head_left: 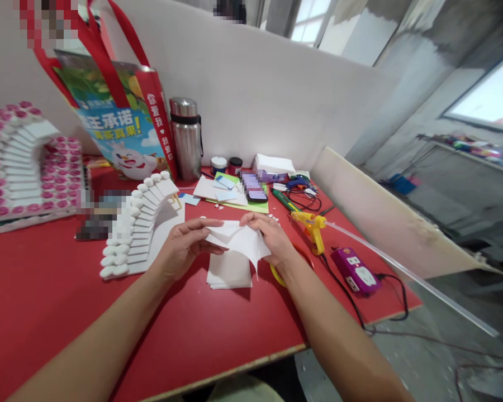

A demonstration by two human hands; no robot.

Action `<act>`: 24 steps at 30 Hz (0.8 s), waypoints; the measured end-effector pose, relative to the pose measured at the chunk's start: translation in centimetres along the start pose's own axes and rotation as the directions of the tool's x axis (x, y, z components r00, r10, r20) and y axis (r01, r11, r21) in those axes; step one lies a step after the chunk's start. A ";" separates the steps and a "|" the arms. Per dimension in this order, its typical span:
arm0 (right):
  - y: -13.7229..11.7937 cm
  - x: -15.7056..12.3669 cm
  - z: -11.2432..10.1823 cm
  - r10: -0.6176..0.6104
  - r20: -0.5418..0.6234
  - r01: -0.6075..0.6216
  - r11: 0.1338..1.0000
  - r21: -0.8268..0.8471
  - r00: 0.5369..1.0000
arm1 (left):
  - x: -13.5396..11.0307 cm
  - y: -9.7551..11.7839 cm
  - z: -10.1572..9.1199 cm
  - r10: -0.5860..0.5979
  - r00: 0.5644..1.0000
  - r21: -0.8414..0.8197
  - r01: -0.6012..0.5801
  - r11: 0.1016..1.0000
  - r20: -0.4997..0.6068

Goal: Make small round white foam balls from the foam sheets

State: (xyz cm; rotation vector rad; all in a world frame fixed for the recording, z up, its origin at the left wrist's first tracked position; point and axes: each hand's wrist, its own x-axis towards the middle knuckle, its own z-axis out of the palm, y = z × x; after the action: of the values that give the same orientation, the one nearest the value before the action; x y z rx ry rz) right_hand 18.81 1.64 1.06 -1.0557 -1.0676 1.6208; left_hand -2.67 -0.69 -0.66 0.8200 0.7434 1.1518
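A thin white sheet, paper or tissue (238, 237), is stretched between my hands above the table. My left hand (188, 243) pinches its left edge between thumb and fingers. With its fingers curled over the top right part, my right hand (272, 237) grips the same sheet, and one corner droops below. Under the sheet lies a stack of white square sheets (229, 271). To the left stands a curved white staircase model (140, 226) with white round pieces along its side. A yellow ring (279, 276), perhaps a tape roll, is partly hidden behind my right forearm.
A yellow glue gun (312, 226) with a long clear stick lies right of my hands, beside a purple power strip (355, 271) and cables. Behind are a steel thermos (187, 139), a shopping bag (117, 128) and a phone (254, 187). A pink-and-white model (29, 167) stands far left.
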 end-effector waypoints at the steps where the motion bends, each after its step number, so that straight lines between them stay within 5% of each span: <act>1: 0.0 0.0 0.0 -0.002 -0.009 0.002 1.000 0.003 1.000 | 0.0 0.0 0.0 -0.004 1.000 0.006 0.004 1.000 0.000; 11: -0.1 -0.1 0.2 -0.014 0.007 0.015 0.999 -0.049 1.000 | 0.0 0.2 -0.1 -0.002 1.000 0.059 0.002 0.998 -0.001; 20: 0.2 -0.5 -0.1 -0.118 0.091 0.137 0.960 -0.246 0.989 | 0.3 -0.1 -0.1 -0.221 0.975 0.127 0.218 0.968 0.013; 24: -0.2 -0.7 -0.1 -0.188 0.091 0.207 0.929 -0.306 0.978 | 0.2 -0.2 -0.1 -0.150 0.988 0.206 0.141 0.968 0.031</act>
State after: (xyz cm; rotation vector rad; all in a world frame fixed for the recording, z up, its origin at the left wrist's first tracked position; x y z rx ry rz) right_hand 19.12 1.07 1.30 -1.0683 -1.4598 1.3557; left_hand -2.56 -0.58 -0.92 0.9437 0.8787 0.9322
